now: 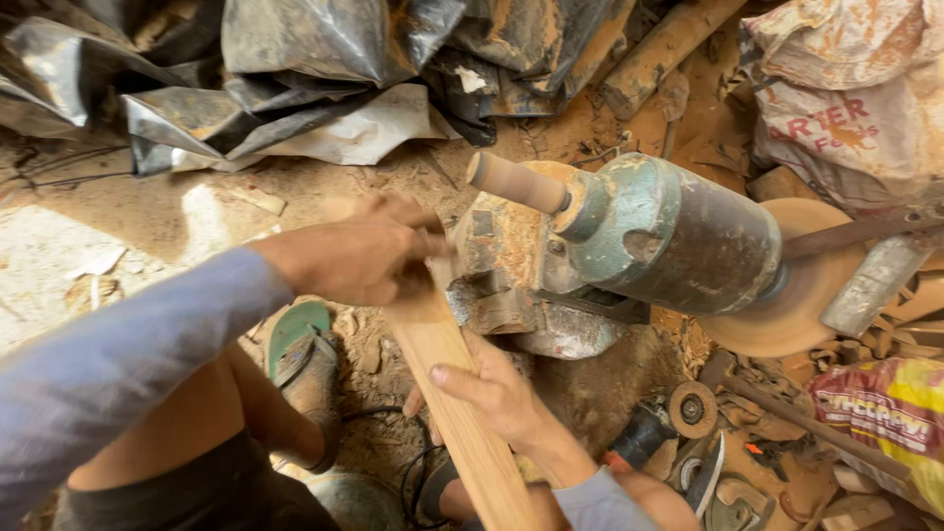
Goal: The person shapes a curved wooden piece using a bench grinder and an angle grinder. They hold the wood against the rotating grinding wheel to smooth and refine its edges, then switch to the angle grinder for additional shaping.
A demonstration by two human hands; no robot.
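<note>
A long, pale wooden plank (462,413) runs from the bottom middle up to the grey-green motor machine (669,236). My left hand (359,256) grips the plank's upper end, close beside the machine's dusty metal base. Lower down, my right hand (492,393) wraps around the plank from its right side. The plank's top end lies partly hidden under my left hand. A round wooden spindle (516,182) sticks out of the machine's left end, just above the plank. On the machine's right end sits a tan sanding disc (787,305).
Crumpled black plastic sheeting (295,69) fills the back. Sacks (855,98) are piled at the right. Small grinding wheels and metal scraps (693,413) lie on the sawdust floor below the machine. My foot in a green sandal (300,344) rests left of the plank.
</note>
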